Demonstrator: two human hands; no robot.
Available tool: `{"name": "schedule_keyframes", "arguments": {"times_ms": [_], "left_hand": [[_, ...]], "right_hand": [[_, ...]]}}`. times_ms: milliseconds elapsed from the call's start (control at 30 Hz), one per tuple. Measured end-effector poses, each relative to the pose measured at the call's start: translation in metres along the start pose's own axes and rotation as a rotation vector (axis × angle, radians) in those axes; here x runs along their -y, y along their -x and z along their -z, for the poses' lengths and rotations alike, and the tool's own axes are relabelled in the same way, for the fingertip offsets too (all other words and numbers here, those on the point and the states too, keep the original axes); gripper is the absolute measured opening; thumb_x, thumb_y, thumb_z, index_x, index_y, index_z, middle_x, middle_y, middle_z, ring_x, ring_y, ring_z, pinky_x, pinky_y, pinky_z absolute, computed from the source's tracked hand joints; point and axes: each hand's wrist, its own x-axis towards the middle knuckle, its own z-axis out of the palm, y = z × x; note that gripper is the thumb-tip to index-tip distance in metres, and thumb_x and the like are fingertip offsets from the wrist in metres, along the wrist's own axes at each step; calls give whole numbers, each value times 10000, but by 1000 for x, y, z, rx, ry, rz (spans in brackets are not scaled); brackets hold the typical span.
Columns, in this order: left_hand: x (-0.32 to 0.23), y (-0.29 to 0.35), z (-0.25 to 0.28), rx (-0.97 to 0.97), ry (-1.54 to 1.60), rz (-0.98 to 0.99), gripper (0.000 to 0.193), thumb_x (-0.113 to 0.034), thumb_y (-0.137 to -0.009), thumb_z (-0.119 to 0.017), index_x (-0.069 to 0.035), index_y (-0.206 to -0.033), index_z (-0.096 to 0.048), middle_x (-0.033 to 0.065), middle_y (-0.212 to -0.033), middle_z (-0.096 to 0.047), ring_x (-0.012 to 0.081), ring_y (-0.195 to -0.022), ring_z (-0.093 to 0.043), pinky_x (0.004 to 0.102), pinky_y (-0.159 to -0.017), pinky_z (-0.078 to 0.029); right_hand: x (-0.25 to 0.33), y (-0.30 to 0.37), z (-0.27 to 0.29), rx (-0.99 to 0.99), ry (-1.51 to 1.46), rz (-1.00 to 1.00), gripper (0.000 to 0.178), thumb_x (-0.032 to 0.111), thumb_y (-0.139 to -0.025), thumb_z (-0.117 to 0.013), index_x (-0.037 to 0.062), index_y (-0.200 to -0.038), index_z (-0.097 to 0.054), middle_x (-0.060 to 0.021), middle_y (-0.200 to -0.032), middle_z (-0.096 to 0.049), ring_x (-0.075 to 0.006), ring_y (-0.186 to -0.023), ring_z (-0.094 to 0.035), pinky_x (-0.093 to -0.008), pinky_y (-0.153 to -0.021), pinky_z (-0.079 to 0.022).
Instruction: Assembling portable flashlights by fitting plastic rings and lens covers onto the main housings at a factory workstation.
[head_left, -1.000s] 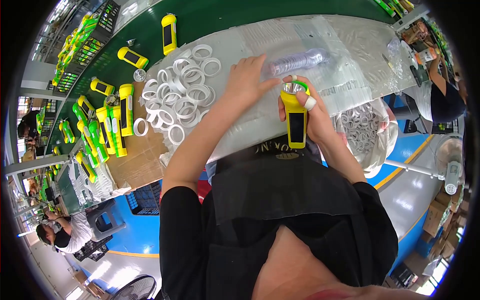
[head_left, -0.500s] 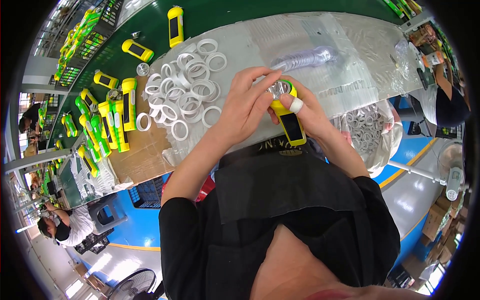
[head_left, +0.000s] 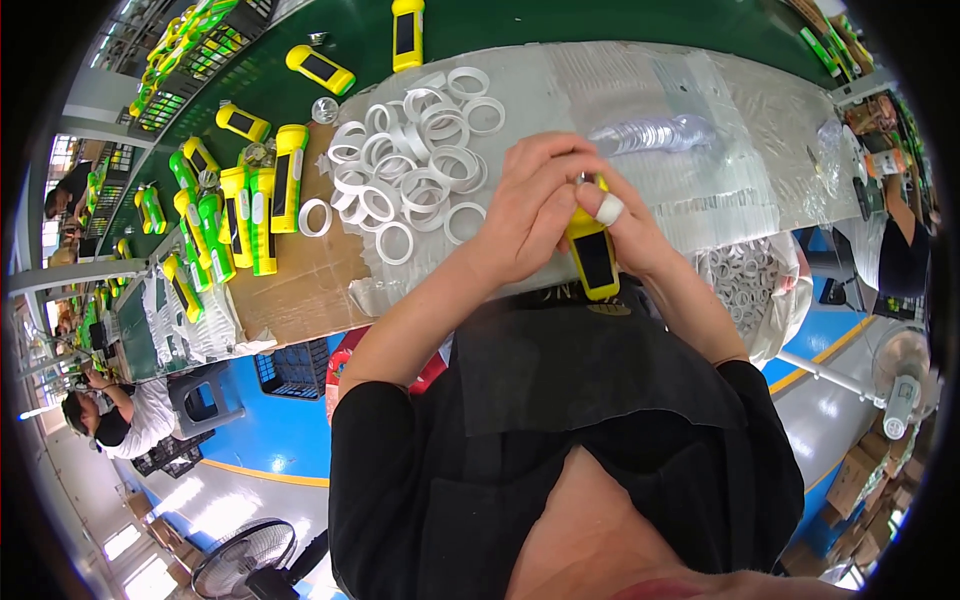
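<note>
Both hands meet over the near edge of the bench on a yellow flashlight body (head_left: 594,260) with a dark panel. My right hand (head_left: 622,225), with a white bandage on one finger, grips its upper part. My left hand (head_left: 530,205) covers the flashlight's head end, fingers curled over it; what sits under them is hidden. A pile of white plastic rings (head_left: 415,165) lies just left of my left hand on a clear plastic sheet (head_left: 700,190). A stack of clear round lenses (head_left: 650,133) lies just beyond my hands.
Several yellow and green flashlights (head_left: 255,205) lie on cardboard (head_left: 300,290) and the green belt (head_left: 520,20) at left and far side. A bag of white rings (head_left: 745,285) hangs at right. Other people work at far left and far right.
My left hand came back from the ring pile and closed over the flashlight's head. The flashlight, held up before, has tipped lower and nearer to me.
</note>
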Motion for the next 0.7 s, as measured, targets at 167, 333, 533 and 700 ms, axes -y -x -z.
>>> {"name": "schedule_keyframes", "arguments": {"times_ms": [167,333,533,700], "left_hand": [[44,-40,41,80,-539,102,443,-161,-850,-650,-148,-1286,-579,91,-1310,-566,302,-1190,-507,415,-999,-379],[87,-46,63,611,-878,72,531,-112,-773,-701,-209,-1284,-595,54,-1285,-586,269,-1162,-523,403,-979,-379],[52,-58,74,212,-479,58,505,-76,-797,-720,-201,-1272,-605,29,-1205,-609,193,-1078,-575,335,-868,-467],[1,-54,57,-267,566,303,257,11,-788,-768,-43,-969,-594,117,-1164,-598,176,-1027,-620,318,-878,-529]], "right_hand": [[20,-31,13,-41,54,344,324,224,-981,-542,45,-1247,-498,-81,-832,-604,-149,-691,-576,-287,-650,-483],[7,-47,17,-64,174,335,306,205,-964,-573,44,-1216,-510,-64,-795,-605,-134,-673,-571,-277,-639,-477],[5,-54,19,-41,148,394,298,163,-947,-593,46,-1207,-507,-60,-823,-603,-122,-688,-567,-273,-634,-483],[-1,-61,16,-30,157,357,305,157,-944,-599,44,-1210,-502,-62,-827,-605,-123,-702,-577,-279,-634,-490]]}}
